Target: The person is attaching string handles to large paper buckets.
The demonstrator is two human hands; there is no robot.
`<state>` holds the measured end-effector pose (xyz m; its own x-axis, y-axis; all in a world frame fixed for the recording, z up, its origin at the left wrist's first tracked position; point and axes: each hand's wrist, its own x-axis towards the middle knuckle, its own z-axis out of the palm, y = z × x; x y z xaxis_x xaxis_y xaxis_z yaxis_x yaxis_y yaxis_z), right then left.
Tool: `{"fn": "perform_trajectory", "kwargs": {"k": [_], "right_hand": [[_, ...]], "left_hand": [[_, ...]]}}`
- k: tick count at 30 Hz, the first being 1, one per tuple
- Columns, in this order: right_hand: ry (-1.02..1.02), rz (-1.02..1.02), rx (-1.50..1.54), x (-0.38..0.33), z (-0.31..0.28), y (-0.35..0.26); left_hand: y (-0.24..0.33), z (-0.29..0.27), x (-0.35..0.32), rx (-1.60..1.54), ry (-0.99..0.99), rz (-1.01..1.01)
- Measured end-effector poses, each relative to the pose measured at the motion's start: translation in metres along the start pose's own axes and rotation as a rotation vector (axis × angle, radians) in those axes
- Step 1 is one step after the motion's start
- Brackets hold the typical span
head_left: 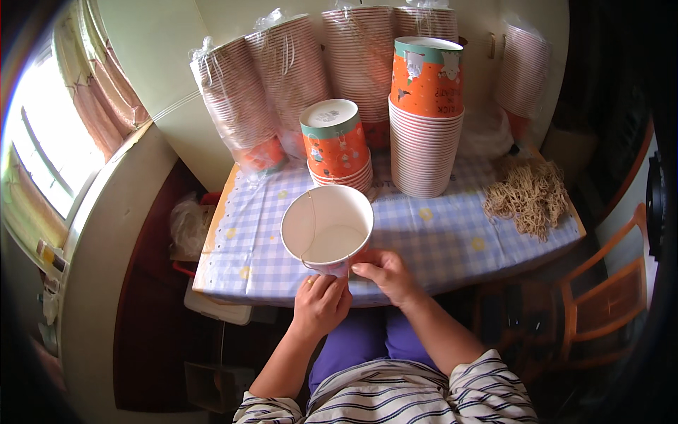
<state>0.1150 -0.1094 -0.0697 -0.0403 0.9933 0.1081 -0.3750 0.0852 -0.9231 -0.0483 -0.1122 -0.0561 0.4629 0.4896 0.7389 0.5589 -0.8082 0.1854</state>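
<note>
One paper bucket (327, 230) was held at the near table (452, 244) edge, mouth up, pinched at its base by the left hand (321, 302) and right hand (385, 274). A thin string handle was seen looped across it. Two open stacks of buckets (426, 134) and a pile of strings (526, 198) remained beyond, judged still unworked.

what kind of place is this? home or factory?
Probably a home used for piecework: a small table with a checked cloth, a curtained window, a wooden chair, and bagged paper-cup stacks piled against the wall.
</note>
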Motion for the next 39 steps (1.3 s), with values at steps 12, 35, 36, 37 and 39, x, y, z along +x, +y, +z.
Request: {"fn": "perform_trajectory", "kwargs": {"k": [12,35,36,37,39], "right_hand": [[-0.611,-0.512,-1.030,0.093,0.022,-0.065],[-0.223,-0.574,-1.157,0.026,-0.061,-0.015],[-0.199,-0.485,-1.050,0.018,-0.056,-0.008],[-0.197,-0.485,-1.047,0.011,-0.049,-0.004],[-0.144,-0.249,-0.637,-0.004,-0.037,-0.002]], "left_hand": [[-0.029,-0.043,0.006,0.146,0.224,-0.133],[-0.020,-0.034,0.033,0.035,-0.019,-0.130],[-0.016,-0.033,0.037,0.007,-0.033,-0.113],[-0.012,-0.032,0.042,-0.023,-0.045,-0.103],[-0.012,-0.025,0.043,-0.039,-0.073,-0.101]]}}
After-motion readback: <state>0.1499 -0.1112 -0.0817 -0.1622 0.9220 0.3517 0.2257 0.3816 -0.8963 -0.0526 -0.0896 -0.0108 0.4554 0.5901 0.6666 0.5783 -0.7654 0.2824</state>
